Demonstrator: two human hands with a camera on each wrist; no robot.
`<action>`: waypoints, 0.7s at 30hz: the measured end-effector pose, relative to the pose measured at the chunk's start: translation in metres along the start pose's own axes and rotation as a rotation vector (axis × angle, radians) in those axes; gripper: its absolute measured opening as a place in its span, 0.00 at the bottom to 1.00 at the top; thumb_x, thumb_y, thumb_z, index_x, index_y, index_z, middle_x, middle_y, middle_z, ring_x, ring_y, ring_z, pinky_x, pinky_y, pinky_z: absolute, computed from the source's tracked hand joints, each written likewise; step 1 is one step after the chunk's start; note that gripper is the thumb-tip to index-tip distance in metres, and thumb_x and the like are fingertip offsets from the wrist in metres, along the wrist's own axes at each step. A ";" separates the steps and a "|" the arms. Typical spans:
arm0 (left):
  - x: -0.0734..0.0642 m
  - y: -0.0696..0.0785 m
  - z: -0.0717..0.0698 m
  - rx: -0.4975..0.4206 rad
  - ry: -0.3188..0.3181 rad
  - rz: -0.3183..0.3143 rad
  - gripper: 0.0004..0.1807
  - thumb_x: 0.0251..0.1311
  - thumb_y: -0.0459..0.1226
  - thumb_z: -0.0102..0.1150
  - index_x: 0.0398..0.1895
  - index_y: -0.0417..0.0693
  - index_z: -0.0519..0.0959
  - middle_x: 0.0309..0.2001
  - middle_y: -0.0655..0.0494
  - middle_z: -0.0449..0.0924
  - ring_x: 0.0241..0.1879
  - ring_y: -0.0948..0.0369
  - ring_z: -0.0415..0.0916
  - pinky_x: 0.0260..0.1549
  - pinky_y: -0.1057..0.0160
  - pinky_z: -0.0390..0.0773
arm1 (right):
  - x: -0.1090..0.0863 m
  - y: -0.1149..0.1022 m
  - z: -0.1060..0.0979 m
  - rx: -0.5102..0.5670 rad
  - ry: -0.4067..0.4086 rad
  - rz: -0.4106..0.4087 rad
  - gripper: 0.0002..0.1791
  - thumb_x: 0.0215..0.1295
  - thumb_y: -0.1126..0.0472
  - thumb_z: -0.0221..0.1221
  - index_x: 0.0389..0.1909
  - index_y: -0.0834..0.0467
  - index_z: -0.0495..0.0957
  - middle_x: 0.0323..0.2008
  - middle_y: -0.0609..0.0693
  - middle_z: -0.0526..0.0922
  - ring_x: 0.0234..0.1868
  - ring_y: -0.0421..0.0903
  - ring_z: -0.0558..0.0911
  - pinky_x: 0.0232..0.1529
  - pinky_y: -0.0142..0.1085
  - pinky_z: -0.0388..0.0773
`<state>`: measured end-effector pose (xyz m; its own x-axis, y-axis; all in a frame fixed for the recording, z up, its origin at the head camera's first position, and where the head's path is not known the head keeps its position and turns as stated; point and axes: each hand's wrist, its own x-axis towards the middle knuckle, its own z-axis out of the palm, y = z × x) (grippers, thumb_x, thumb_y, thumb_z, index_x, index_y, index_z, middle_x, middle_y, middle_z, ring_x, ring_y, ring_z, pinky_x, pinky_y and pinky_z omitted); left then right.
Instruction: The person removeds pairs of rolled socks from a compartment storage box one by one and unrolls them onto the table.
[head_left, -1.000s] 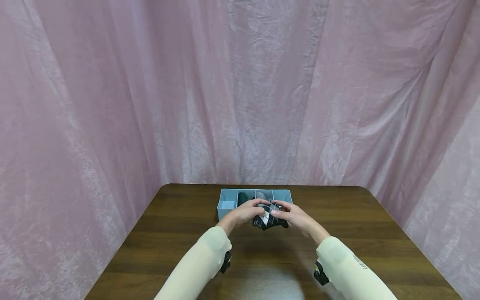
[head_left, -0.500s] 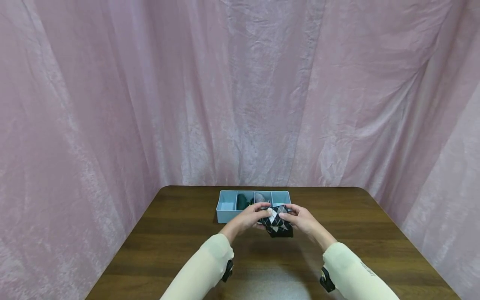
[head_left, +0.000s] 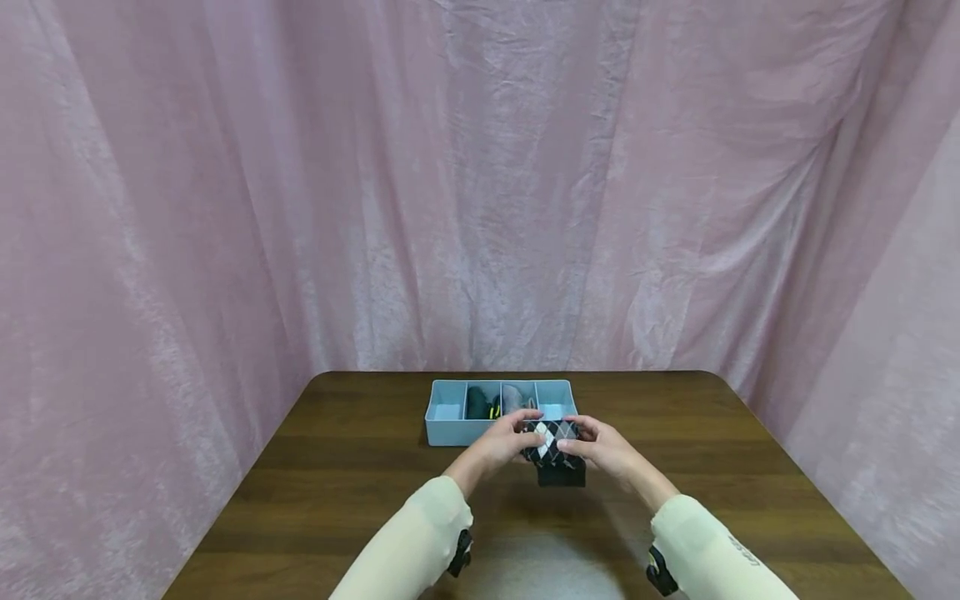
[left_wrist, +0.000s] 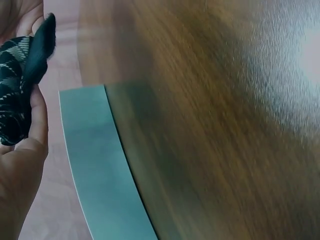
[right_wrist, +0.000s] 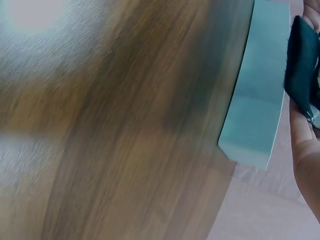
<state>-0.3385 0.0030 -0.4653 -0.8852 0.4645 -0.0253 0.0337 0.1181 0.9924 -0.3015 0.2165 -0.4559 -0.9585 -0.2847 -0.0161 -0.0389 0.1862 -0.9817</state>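
Observation:
In the head view, a black, white and grey argyle sock (head_left: 551, 452), folded into a small bundle, is held up between both hands. Its plain dark cuff hangs down at the front. My left hand (head_left: 498, 444) grips the left side, thumb on the near face. On the right side, my right hand (head_left: 603, 452) holds it the same way. Both wrist views catch only the sock's edge, its dark cuff (left_wrist: 40, 50) and the cuff (right_wrist: 301, 62) standing out from the fingers. Just beyond the hands stands a light blue divided box (head_left: 456, 433).
The box has several compartments in a row. A dark green rolled item (head_left: 477, 403) and a grey rolled item (head_left: 512, 398) lie in the middle ones. The brown wooden table (head_left: 360, 467) extends around it, with a pink curtain (head_left: 465, 208) behind.
The sock bundle has moved slightly right and nearer me. Its dark cuff now hangs lower and flat, and the bundle looks neater. Both hands keep hold of it.

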 end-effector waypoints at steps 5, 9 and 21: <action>-0.001 -0.001 0.010 -0.003 -0.025 -0.009 0.24 0.64 0.34 0.61 0.64 0.42 0.73 0.50 0.47 0.76 0.44 0.55 0.78 0.45 0.49 0.81 | -0.006 0.005 -0.008 -0.028 -0.063 -0.033 0.37 0.65 0.64 0.64 0.70 0.69 0.59 0.57 0.66 0.76 0.51 0.50 0.79 0.50 0.47 0.79; -0.004 -0.002 0.018 -0.001 -0.015 -0.026 0.22 0.66 0.35 0.60 0.62 0.42 0.75 0.52 0.46 0.76 0.45 0.54 0.78 0.47 0.47 0.81 | -0.010 0.009 -0.011 -0.057 -0.051 -0.033 0.33 0.66 0.62 0.64 0.67 0.70 0.63 0.52 0.63 0.79 0.49 0.50 0.80 0.50 0.47 0.79; -0.007 -0.010 0.042 -0.127 -0.061 -0.059 0.25 0.66 0.37 0.62 0.64 0.39 0.72 0.50 0.45 0.76 0.41 0.51 0.82 0.44 0.47 0.82 | -0.036 0.021 -0.028 -0.034 0.022 0.081 0.30 0.68 0.58 0.62 0.65 0.69 0.66 0.53 0.61 0.78 0.51 0.54 0.79 0.53 0.53 0.77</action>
<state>-0.3127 0.0355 -0.4803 -0.8542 0.5127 -0.0870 -0.0799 0.0360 0.9962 -0.2753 0.2573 -0.4701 -0.9648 -0.2467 -0.0906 0.0299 0.2397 -0.9704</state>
